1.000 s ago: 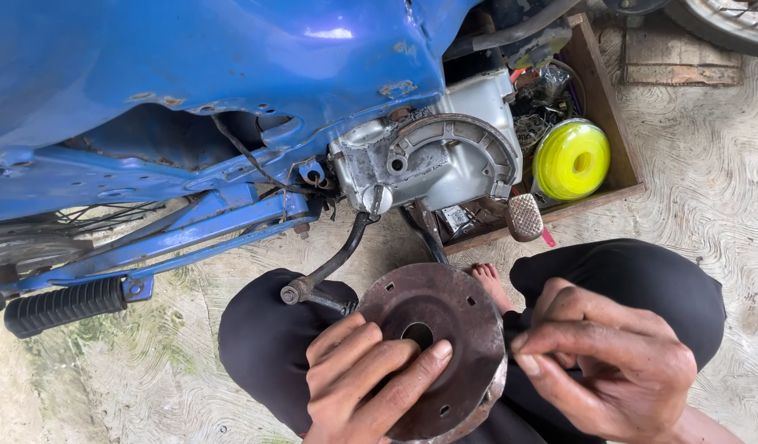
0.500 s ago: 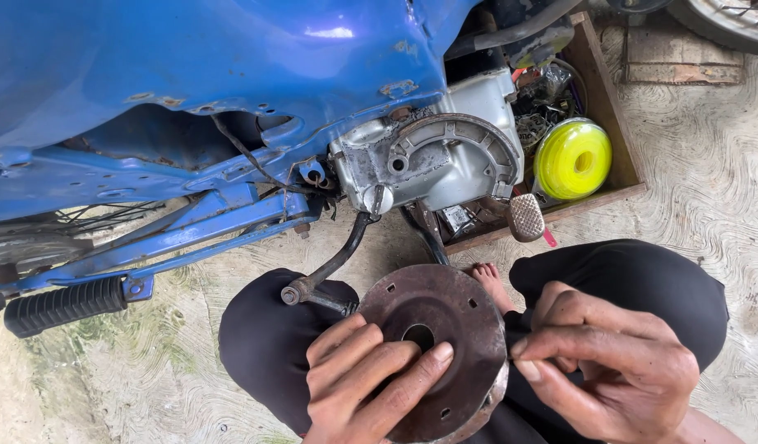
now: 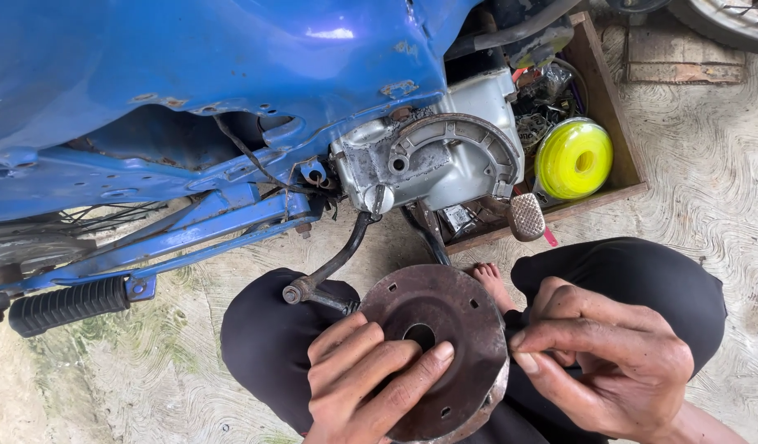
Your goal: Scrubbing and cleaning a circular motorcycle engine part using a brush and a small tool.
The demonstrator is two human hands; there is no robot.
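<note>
Open concrete floor lies free to the right of the knees and at lower left. Ahead, the blue motorcycle body and the engine casing block the way. The kick lever and brake pedal jut toward the lap, and the wooden box closes the upper right.
</note>
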